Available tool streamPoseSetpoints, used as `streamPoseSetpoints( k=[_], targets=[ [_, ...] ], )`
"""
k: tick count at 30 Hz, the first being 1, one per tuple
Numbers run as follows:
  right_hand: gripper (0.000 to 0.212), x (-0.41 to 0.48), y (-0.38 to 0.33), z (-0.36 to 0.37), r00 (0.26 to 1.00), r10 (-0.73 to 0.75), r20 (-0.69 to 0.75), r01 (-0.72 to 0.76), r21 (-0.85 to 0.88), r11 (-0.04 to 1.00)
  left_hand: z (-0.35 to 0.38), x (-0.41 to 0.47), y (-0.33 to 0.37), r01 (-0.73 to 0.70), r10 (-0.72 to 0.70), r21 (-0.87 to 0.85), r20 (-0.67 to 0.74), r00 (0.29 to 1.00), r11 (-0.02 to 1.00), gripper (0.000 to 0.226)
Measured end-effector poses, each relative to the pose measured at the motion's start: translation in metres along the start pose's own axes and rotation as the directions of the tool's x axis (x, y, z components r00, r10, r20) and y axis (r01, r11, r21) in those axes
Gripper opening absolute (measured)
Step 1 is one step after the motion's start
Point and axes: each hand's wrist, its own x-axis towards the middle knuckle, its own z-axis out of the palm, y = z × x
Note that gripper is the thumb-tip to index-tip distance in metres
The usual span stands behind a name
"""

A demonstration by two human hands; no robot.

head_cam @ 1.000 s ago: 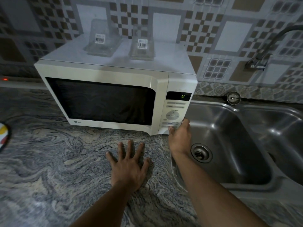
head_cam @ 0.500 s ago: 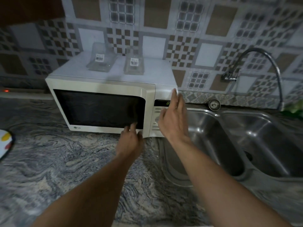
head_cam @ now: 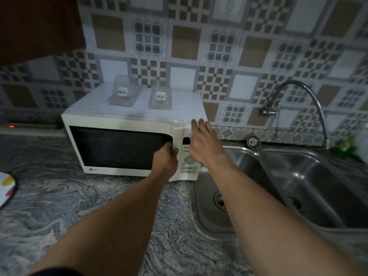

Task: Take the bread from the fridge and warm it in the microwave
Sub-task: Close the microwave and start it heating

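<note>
Bread not in view, whereabouts untellable. Centre frame, left hand (head_cam: 166, 157) curls fingers into the door-edge recess of the shut cream-white boxy microwave (head_cam: 123, 121), apparently to pull; right hand (head_cam: 201, 141), fingers straight, presses its top right corner, likely bracing. Beyond, two clear plastic containers (head_cam: 124, 94) on top

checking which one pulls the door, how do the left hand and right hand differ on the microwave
The left hand curls its fingers at the door edge; the right hand has straight fingers laid on the control panel. The left hand sits lower; the right hand reaches the panel's top corner. Both touch the microwave, whose door looks shut.
</note>
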Motion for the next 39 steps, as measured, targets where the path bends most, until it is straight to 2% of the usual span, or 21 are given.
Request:
streamPoseSetpoints(
  k=[3,9,18,24,30,36,39],
  targets=[
    [0.063,0.001,0.001,0.000,1.000,-0.004,0.028,0.004,0.014,1.000,-0.003,0.003,0.000,0.028,-0.028,-0.020,0.001,1.000,0.999,0.021],
    [0.078,-0.004,-0.003,-0.013,0.994,0.019,0.109,-0.028,0.083,0.996,-0.005,0.004,-0.002,0.034,-0.032,0.047,-0.034,0.999,0.998,0.027],
    [0.083,-0.002,-0.001,-0.016,0.993,0.006,0.120,-0.015,0.074,0.997,-0.002,0.003,-0.002,0.057,-0.052,0.081,-0.070,0.996,0.995,0.028],
    [0.083,-0.003,0.001,-0.015,0.991,-0.001,0.135,-0.008,0.064,0.998,-0.002,0.000,-0.004,0.026,-0.013,0.125,-0.104,0.994,0.992,0.028],
    [0.084,-0.002,0.001,-0.016,0.991,0.004,0.132,-0.014,0.069,0.997,-0.004,-0.010,-0.002,0.020,-0.011,0.100,-0.084,0.996,0.995,0.026],
    [0.085,-0.002,-0.001,-0.020,0.981,0.031,0.189,-0.040,0.041,0.998,-0.018,-0.036,-0.003,-0.032,0.041,0.157,-0.055,0.998,0.987,0.034],
    [0.084,-0.001,-0.003,-0.029,0.974,0.032,0.223,-0.043,0.044,0.998,-0.031,-0.040,0.000,-0.071,0.074,0.218,-0.006,0.997,0.973,0.029]
  ],
)
